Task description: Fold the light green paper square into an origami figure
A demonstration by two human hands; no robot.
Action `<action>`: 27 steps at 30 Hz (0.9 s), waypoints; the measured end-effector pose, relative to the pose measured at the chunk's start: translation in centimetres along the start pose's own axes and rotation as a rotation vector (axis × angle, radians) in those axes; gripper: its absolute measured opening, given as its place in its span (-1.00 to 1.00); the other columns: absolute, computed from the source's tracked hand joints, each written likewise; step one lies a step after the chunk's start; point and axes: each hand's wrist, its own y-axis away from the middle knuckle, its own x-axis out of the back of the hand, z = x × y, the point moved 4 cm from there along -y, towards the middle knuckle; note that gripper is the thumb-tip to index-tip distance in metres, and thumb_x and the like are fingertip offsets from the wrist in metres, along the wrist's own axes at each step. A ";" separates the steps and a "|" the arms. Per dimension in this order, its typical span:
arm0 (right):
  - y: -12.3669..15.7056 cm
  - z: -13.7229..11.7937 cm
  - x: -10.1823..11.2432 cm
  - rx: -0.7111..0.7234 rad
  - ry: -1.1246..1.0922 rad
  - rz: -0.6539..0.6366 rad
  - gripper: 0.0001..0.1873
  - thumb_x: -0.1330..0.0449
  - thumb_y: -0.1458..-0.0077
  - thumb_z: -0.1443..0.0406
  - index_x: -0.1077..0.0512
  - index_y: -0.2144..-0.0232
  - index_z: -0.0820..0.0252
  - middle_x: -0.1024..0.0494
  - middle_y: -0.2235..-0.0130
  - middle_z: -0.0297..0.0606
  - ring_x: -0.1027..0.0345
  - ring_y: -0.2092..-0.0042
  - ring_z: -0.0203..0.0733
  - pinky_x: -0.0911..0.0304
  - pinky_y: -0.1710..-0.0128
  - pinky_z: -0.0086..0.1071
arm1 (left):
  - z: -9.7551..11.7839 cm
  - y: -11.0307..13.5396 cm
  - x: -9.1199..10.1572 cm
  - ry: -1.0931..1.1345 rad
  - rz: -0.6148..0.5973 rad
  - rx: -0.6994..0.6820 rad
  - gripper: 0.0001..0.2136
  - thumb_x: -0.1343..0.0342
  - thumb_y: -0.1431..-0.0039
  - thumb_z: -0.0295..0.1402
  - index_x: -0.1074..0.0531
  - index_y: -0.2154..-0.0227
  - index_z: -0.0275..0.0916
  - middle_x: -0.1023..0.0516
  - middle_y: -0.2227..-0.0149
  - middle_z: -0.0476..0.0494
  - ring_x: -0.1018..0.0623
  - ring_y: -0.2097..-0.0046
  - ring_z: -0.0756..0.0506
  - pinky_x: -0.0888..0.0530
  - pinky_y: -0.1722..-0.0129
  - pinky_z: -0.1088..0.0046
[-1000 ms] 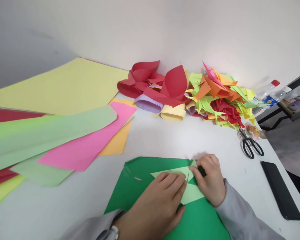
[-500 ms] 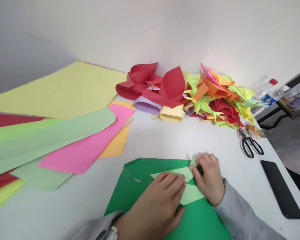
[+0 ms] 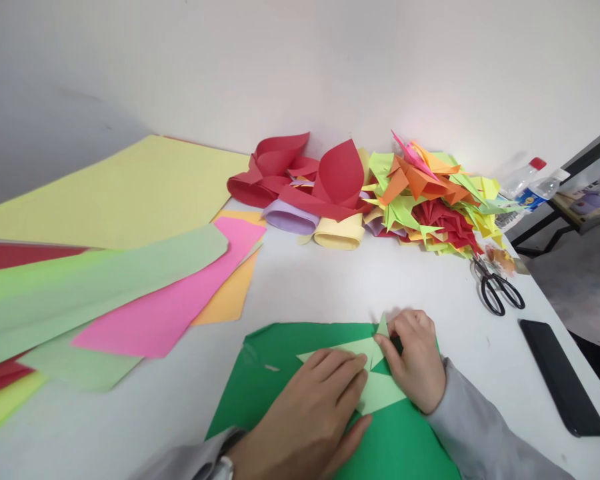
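Observation:
A small light green folded paper (image 3: 380, 390) lies on a dark green sheet (image 3: 260, 393) near the table's front edge. My left hand (image 3: 310, 413) lies flat on the folded paper, fingers stretched out and pressing it down. My right hand (image 3: 413, 360) is curled beside it, thumb and fingers pinching the paper's raised tip at the top right. Both wrists wear grey sleeves, and a watch shows on the left one.
Large coloured sheets (image 3: 105, 267) fan out at the left. A pile of folded paper shapes (image 3: 420, 193) and red curled pieces (image 3: 300, 173) lies by the wall. Black scissors (image 3: 497, 290), a black phone (image 3: 563, 377) and a plastic bottle (image 3: 527, 180) sit at the right.
The view has tilted slightly, so everything sits a little lower. My right hand has lifted the light green paper's tip a bit higher; my left hand stays pressed on it.

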 end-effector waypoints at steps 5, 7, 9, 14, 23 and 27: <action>0.0 0.0 0.0 -0.009 -0.007 -0.001 -0.78 -0.12 -0.19 0.22 -0.25 0.48 0.15 -0.35 0.42 -0.30 -0.18 0.27 -0.12 -0.04 0.25 -0.28 | -0.1 -0.3 -0.6 -0.051 -0.143 0.002 -0.63 -0.08 -0.23 -0.20 -0.31 -0.06 -0.21 -0.47 0.04 -0.17 -0.42 0.07 -0.20 -0.39 0.09 0.19; 0.0 0.1 -0.1 -0.013 -0.017 -0.010 -0.78 -0.12 -0.19 0.23 -0.25 0.47 0.15 -0.35 0.41 -0.30 -0.18 0.26 -0.11 -0.04 0.24 -0.28 | -0.2 -0.3 -0.9 -0.060 -0.171 0.013 -0.62 -0.09 -0.23 -0.18 -0.32 -0.06 -0.21 -0.46 0.02 -0.17 -0.40 0.05 -0.20 -0.37 0.07 0.19; 0.1 0.1 -0.1 -0.022 -0.018 -0.010 -0.79 -0.12 -0.19 0.23 -0.26 0.46 0.15 -0.35 0.40 -0.30 -0.18 0.24 -0.10 -0.05 0.22 -0.26 | -0.2 -0.3 -1.1 -0.066 -0.187 0.018 -0.62 -0.07 -0.24 -0.17 -0.32 -0.05 -0.21 -0.45 0.01 -0.18 -0.40 0.05 -0.20 -0.36 0.07 0.19; 0.2 0.3 0.0 -0.042 -0.024 0.032 -0.87 -0.14 -0.16 0.23 -0.29 0.36 0.15 -0.37 0.25 -0.23 -0.19 0.18 -0.07 -0.06 0.13 -0.19 | -0.2 -0.3 -1.2 -0.077 -0.194 0.027 -0.62 -0.08 -0.24 -0.16 -0.33 -0.05 -0.22 -0.45 0.00 -0.18 -0.40 0.03 -0.20 -0.36 0.07 0.19; -0.1 0.4 0.1 -0.072 -0.041 0.049 -0.91 -0.15 -0.16 0.25 -0.31 0.34 0.12 -0.40 0.19 -0.22 -0.23 0.12 -0.08 -0.08 0.09 -0.19 | -0.1 -0.4 -0.9 -0.088 -0.194 0.000 -0.61 0.00 -0.28 -0.16 -0.32 -0.08 -0.25 -0.42 -0.08 -0.17 -0.38 0.04 -0.19 -0.35 0.07 0.18; -0.1 0.4 0.0 -0.071 -0.013 0.048 -0.89 -0.14 -0.16 0.23 -0.30 0.35 0.13 -0.40 0.20 -0.21 -0.24 0.14 -0.08 -0.09 0.10 -0.18 | 0.1 -0.3 -1.0 -0.103 -0.199 -0.009 -0.61 0.02 -0.29 -0.15 -0.32 -0.08 -0.25 -0.41 -0.09 -0.21 -0.38 0.04 -0.20 -0.34 0.06 0.19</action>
